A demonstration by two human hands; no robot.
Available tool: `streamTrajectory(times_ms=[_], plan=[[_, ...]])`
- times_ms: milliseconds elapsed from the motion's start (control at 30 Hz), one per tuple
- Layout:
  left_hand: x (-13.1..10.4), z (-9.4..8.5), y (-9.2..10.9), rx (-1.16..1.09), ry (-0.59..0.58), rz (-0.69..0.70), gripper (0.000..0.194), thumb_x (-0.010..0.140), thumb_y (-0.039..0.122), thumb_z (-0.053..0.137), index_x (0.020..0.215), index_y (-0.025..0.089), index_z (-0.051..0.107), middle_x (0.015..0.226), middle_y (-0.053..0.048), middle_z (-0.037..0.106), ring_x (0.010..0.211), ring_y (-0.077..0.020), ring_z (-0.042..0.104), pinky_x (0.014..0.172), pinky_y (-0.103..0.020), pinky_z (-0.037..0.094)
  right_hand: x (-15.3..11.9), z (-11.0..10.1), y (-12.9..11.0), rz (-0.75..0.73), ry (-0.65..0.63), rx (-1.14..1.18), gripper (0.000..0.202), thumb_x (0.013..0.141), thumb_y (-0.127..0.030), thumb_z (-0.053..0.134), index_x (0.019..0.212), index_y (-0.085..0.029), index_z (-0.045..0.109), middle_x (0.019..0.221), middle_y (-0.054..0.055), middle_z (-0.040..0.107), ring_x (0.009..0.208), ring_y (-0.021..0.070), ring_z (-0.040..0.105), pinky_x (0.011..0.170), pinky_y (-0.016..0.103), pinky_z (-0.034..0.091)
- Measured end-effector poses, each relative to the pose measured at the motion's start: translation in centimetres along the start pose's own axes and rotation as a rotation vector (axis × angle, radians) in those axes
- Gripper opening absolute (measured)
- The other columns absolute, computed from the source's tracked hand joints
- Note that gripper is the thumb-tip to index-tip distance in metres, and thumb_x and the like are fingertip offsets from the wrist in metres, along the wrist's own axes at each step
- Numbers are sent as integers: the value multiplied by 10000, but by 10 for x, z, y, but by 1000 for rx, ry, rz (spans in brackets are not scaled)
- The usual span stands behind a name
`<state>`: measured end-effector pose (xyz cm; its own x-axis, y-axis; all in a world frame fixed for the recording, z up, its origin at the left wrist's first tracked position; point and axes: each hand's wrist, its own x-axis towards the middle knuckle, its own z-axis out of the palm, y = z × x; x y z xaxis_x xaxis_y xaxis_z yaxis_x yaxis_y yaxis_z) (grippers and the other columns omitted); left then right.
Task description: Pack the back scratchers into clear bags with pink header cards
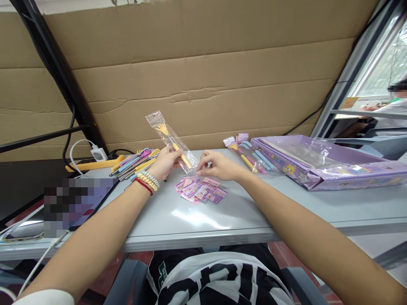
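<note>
"So, what is the left hand [165, 163] holding?"

"It holds a clear bag [182, 148] with a yellow back scratcher [175, 146] inside, tilted up above the worktop [152, 224]."

"And the right hand [214, 165]?"

"Its fingers are bent in close together, near the low end of the bag. I can't tell if they pinch anything."

"What lies close by?"

"A messy pile of small pink and purple cards [202, 190]. Loose back scratchers [136, 163] lie by the left hand, and some bagged scratchers [249, 156] lie by the purple box [313, 180] on the right."

Head view from close above desk [238, 220], facing forward and down toward cardboard panel [206, 63]
</note>
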<state>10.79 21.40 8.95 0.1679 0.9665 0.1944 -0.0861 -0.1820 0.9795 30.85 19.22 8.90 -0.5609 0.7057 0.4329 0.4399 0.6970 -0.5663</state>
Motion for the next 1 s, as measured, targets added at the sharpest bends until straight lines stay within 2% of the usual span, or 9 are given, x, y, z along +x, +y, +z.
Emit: streamTrajectory(times_ms=[167, 233, 333, 400, 633, 733, 800, 900, 1000], plan=[[-6, 9, -2, 44, -47, 63, 302, 724, 304, 724, 880, 162, 509, 696, 4, 625, 611, -136, 614, 614, -312, 543, 3, 5, 4, 27, 181, 166, 169, 719, -329, 700, 701, -167, 654, 1006, 64, 547, 943, 168, 541, 787, 304, 440], [-9, 12, -3, 53, -78, 82, 332, 724, 319, 728, 908, 163, 500, 703, 7, 628, 621, -137, 617, 621, -318, 548, 4, 8, 4, 76, 142, 222, 179, 744, -328, 666, 696, -163, 618, 873, 46, 590, 854, 156, 562, 737, 293, 458], [-11, 16, -3, 46, -140, 105, 378, 709, 356, 741, 915, 167, 486, 699, 18, 617, 611, -130, 612, 610, -315, 548, 5, 12, 2, 209, 45, 338, 177, 777, -323, 624, 716, -166, 570, 668, 6, 580, 626, 125, 552, 548, 252, 458], [-12, 17, -2, 38, -155, 110, 389, 706, 377, 741, 909, 167, 484, 718, 11, 622, 621, -131, 617, 606, -309, 546, 6, 14, 0, 278, 66, 366, 159, 783, -291, 618, 709, -167, 552, 630, 8, 584, 561, 121, 545, 465, 238, 437], [-14, 15, -3, 69, -259, 66, 596, 599, 234, 830, 1063, 168, 463, 877, -41, 662, 749, -181, 670, 656, -325, 562, 7, 13, 1, 335, 148, 302, 175, 773, -246, 658, 672, -159, 544, 597, 23, 604, 515, 114, 557, 428, 226, 432], [-14, 13, -5, 65, -275, 55, 632, 606, 220, 827, 1119, 168, 461, 864, -26, 645, 744, -178, 667, 654, -323, 556, 6, 12, 1, 345, 139, 350, 174, 747, -226, 682, 768, -170, 518, 574, -17, 574, 495, 105, 539, 419, 224, 443], [-15, 13, -4, 66, -298, 40, 659, 609, 203, 823, 1157, 167, 460, 860, -20, 638, 743, -169, 661, 657, -314, 548, 4, 10, 0, 353, 112, 424, 309, 721, -214, 706, 936, -184, 486, 564, -56, 549, 479, 103, 524, 415, 224, 448], [-16, 12, -2, 70, -344, 23, 711, 613, 177, 813, 1225, 167, 452, 894, -41, 646, 784, -178, 659, 677, -323, 544, 1, 7, -2, 356, 58, 534, 652, 656, -180, 754, 1188, -203, 377, 643, -65, 573, 518, 112, 558, 433, 222, 459], [-16, 12, 0, 78, -397, 37, 728, 619, 157, 799, 1258, 166, 450, 954, -75, 657, 833, -194, 659, 699, -338, 550, -1, 6, -1, 346, -3, 615, 887, 575, -127, 787, 1310, -219, 298, 741, -42, 612, 569, 130, 603, 443, 227, 477]])
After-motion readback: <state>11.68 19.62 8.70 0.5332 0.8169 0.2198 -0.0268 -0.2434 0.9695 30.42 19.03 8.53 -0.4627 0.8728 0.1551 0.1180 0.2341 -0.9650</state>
